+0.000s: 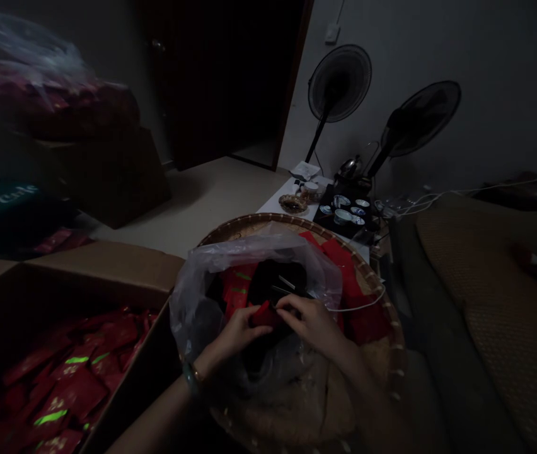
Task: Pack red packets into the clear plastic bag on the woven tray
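- While my L hand [239,329] pinches a small red item [263,314] btwn thumb & fingers, my R hand [313,323] has fingertips bunched at its edge; can't tell if they grip.
- Item's over open plastic bag [182,301], on round woven tray [395,356].
- Cardbd box [129,261] w/ red pkts [77,388] to L.

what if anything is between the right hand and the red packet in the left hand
Nothing visible: the left hand holds the red packet, and the fingers of the right hand are at its edge; it is too dark to tell whether they touch. The plastic bag lies open below, not between.
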Action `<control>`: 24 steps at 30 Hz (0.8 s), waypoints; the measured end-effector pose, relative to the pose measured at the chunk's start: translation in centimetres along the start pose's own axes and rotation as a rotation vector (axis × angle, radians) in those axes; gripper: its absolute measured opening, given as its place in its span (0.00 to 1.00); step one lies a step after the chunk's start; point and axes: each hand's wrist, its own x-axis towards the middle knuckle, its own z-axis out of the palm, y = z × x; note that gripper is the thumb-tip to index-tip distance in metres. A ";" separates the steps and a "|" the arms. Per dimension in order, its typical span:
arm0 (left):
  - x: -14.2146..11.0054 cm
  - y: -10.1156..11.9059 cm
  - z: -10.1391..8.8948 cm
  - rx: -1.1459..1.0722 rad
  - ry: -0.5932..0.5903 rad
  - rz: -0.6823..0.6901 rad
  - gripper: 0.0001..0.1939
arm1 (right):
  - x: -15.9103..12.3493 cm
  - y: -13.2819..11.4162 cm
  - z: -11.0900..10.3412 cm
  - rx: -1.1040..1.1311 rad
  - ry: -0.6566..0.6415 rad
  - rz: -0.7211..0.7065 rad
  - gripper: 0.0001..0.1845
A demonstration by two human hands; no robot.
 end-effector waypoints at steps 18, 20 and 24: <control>0.2 -0.7 -0.4 -0.050 0.022 -0.030 0.14 | -0.2 1.8 -0.6 0.397 0.188 0.199 0.06; 0.2 -1.1 -0.4 -0.066 0.032 -0.019 0.14 | -0.7 1.7 -1.2 0.220 0.174 0.078 0.07; 0.3 -1.0 -0.3 -0.045 0.038 -0.002 0.15 | -1.2 0.5 -1.2 -0.099 0.132 -0.130 0.12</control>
